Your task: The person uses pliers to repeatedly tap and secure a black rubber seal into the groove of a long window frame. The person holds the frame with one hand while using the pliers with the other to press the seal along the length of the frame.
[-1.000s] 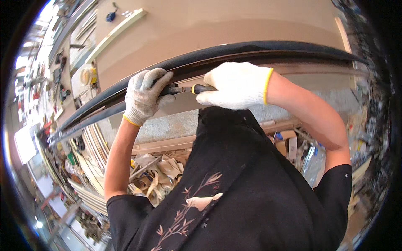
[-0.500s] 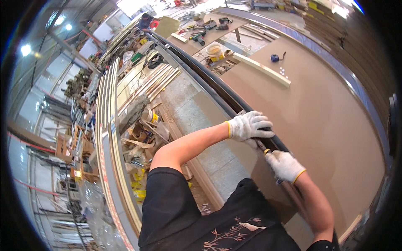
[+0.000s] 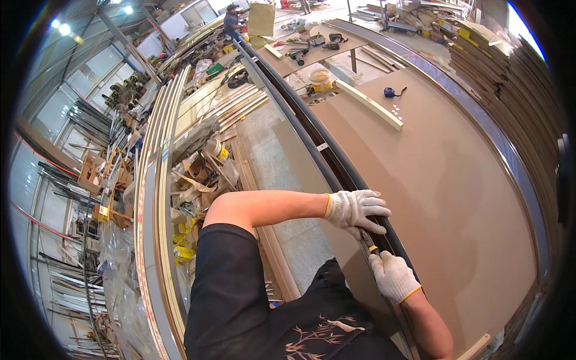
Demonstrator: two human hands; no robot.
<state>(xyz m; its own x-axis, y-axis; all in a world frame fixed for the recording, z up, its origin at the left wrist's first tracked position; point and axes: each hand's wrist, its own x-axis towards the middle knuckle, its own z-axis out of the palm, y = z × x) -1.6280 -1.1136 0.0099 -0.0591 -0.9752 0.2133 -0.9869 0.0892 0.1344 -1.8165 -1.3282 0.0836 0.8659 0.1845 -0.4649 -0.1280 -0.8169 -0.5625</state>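
A long black metal frame (image 3: pixel 345 163), with a channel between two rounded rails, runs away from me. My left hand (image 3: pixel 356 210), in a white knit glove, lies across it with fingers stretched out over the right rail. Just nearer, my gloved right hand (image 3: pixel 395 277) is wrapped round a slim hand tool with a yellow band (image 3: pixel 373 248). Its kind I cannot make out. The tool points along the channel toward my left palm, and its front end is hidden there. A small pale bracket (image 3: pixel 322 146) sits across the channel farther along.
Right of the frame lies a wide brown panel (image 3: pixel 456 180) bearing a wooden strip (image 3: pixel 369 104), a blue tape measure (image 3: pixel 393 92) and small white pieces. Power drills (image 3: pixel 297 56) lie beyond. Long strips (image 3: pixel 159 150) and scrap are at left. Another person (image 3: pixel 233 23) stands at the far end.
My view has tilted up and shifted, bringing more of the far workshop in. Both hands remain at the frame, the right still round the tool; the left hand's fingers are spread wider.
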